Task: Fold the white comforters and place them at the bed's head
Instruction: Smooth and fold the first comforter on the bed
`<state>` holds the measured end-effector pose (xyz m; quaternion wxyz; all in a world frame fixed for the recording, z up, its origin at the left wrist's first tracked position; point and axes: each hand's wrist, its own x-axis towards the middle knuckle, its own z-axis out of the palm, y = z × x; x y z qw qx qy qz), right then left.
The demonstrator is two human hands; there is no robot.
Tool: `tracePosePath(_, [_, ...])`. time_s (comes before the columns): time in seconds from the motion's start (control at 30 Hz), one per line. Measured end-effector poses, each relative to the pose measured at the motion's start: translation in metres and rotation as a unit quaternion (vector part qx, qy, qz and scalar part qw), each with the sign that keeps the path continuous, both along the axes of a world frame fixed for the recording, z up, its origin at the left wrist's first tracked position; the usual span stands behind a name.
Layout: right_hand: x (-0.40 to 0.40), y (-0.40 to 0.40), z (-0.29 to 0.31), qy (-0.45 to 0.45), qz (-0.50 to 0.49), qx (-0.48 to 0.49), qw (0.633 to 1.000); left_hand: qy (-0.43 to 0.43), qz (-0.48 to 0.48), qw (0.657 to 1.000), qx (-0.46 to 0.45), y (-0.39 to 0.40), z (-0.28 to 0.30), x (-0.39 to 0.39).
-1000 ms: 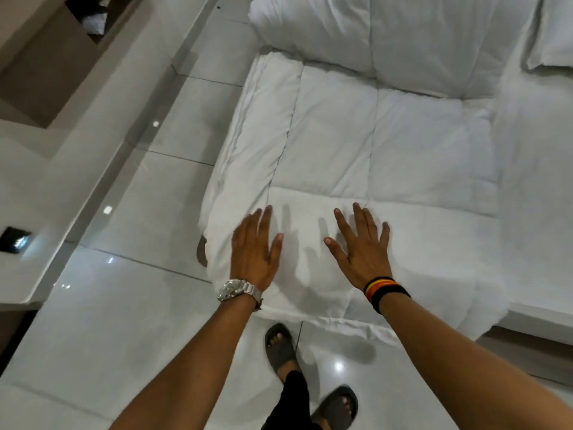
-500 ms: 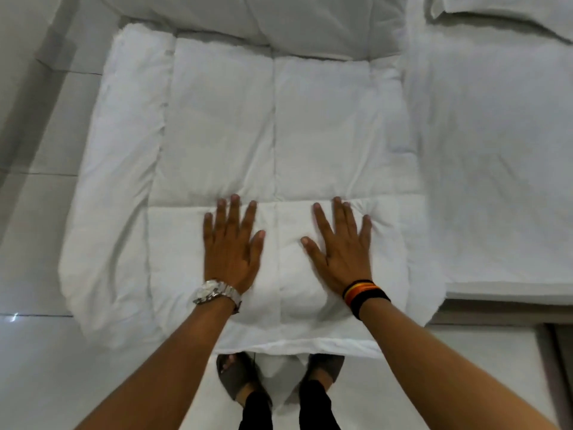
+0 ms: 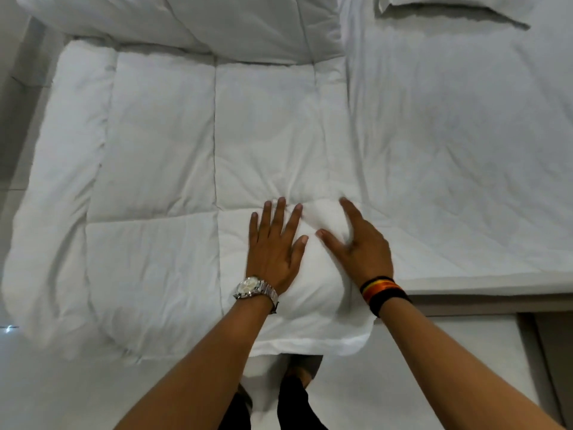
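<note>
A white quilted comforter [image 3: 155, 169] lies folded across the foot of the bed, its left side hanging over the mattress edge. My left hand [image 3: 274, 248], with a silver watch, presses flat on it, fingers spread. My right hand [image 3: 359, 246], with a striped wristband, rests beside it near the comforter's right edge, fingers apart and slightly blurred. A second white comforter [image 3: 217, 23] is bundled at the top, touching the first one's far edge.
The bare white sheet of the bed [image 3: 465, 150] spreads to the right, with a pillow [image 3: 449, 7] at the top right. White floor tiles [image 3: 62, 392] lie below and to the left. My feet stand under the comforter's near edge.
Both hands have slid to the right across the comforter and come closer together. The view has shifted from the bed's left corner to straight over the comforter.
</note>
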<state>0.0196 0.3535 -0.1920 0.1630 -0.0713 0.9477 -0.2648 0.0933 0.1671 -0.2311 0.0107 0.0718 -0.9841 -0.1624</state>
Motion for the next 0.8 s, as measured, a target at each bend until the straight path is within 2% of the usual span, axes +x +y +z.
tracePosePath(0.1, [0.004,0.026,-0.012,-0.032,-0.04,0.008,0.999,-0.01,-0.05,0.999,-0.003,-0.002,0.002,0.012])
tracePosePath(0.17, [0.009,0.023,-0.014,-0.022,-0.044,0.019,0.999,-0.022,-0.052,0.998,-0.021,-0.009,-0.001,0.022])
tracePosePath(0.23, [0.018,0.015,-0.012,0.014,-0.049,0.04,0.998,-0.033,-0.039,0.999,-0.005,-0.018,-0.001,0.031])
tracePosePath(0.3, [0.034,0.012,-0.014,0.086,-0.054,0.062,0.993,-0.032,-0.019,0.999,0.001,-0.026,0.002,0.046])
tracePosePath(0.4, [0.071,-0.011,-0.012,0.162,0.0,0.07,0.984,-0.023,0.02,1.0,-0.006,-0.052,0.008,0.086])
tracePosePath(0.5, [0.116,-0.064,-0.016,0.176,0.128,0.056,0.974,-0.035,0.071,0.997,-0.023,-0.096,0.003,0.143])
tracePosePath(0.57, [0.148,-0.099,-0.03,0.15,0.205,0.101,0.962,-0.06,0.094,0.994,-0.021,-0.132,-0.002,0.189])
tracePosePath(0.63, [0.173,-0.127,-0.036,0.117,0.202,0.141,0.962,-0.092,0.091,0.991,-0.023,-0.161,-0.002,0.235])
tracePosePath(0.7, [0.198,-0.156,-0.027,0.096,0.171,0.133,0.971,-0.102,0.1,0.989,-0.022,-0.186,0.008,0.281])
tracePosePath(0.8, [0.229,-0.206,0.001,0.123,0.215,0.11,0.962,-0.078,0.142,0.987,0.0,-0.22,0.031,0.326])
